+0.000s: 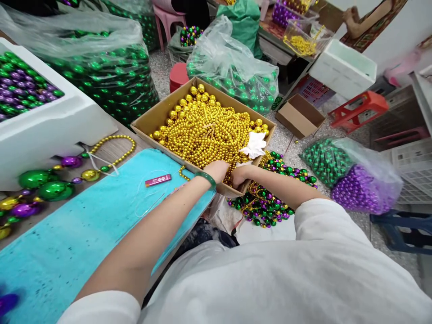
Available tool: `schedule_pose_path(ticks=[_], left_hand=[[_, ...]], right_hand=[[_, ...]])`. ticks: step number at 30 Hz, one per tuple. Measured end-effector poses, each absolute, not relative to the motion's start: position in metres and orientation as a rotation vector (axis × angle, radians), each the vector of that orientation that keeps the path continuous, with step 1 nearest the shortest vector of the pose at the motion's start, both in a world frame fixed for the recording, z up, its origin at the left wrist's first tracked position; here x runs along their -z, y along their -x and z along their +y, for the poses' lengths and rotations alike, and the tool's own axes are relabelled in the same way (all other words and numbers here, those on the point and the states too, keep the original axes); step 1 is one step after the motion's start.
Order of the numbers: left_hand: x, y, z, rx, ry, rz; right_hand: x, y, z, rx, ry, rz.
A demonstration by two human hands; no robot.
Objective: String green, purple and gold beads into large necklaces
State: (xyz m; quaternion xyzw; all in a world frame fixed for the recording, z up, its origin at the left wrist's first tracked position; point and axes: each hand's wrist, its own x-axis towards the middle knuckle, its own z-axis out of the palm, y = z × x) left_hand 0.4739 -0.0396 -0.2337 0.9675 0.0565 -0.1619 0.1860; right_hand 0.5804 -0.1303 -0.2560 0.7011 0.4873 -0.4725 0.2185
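Note:
A cardboard box full of gold bead strands stands beside the table. My left hand, with a green bangle on its wrist, reaches into the box's near edge, fingers curled into the gold beads. My right hand is close beside it, also closed among the gold strands. The fingertips of both are hidden by beads. A white paper scrap lies on the beads just beyond my right hand.
A turquoise cloth covers the table, with a pink lighter, thin thread and a finished necklace of gold, green and purple beads. A white foam box holds beads. Bags of green beads and purple beads and stools crowd the floor.

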Motion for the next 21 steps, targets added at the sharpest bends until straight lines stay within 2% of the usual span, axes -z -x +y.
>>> schedule_pose_path(ticks=[11, 21], left_hand=[[0.252, -0.505, -0.064, 0.801, -2.542, 0.284], [0.26, -0.506, -0.045, 0.589, -2.107, 0.421]], right_hand=[[0.263, -0.595, -0.127, 1.243, -1.962, 1.327], [0.241, -0.63, -0.129, 1.656, -2.148, 1.358]])
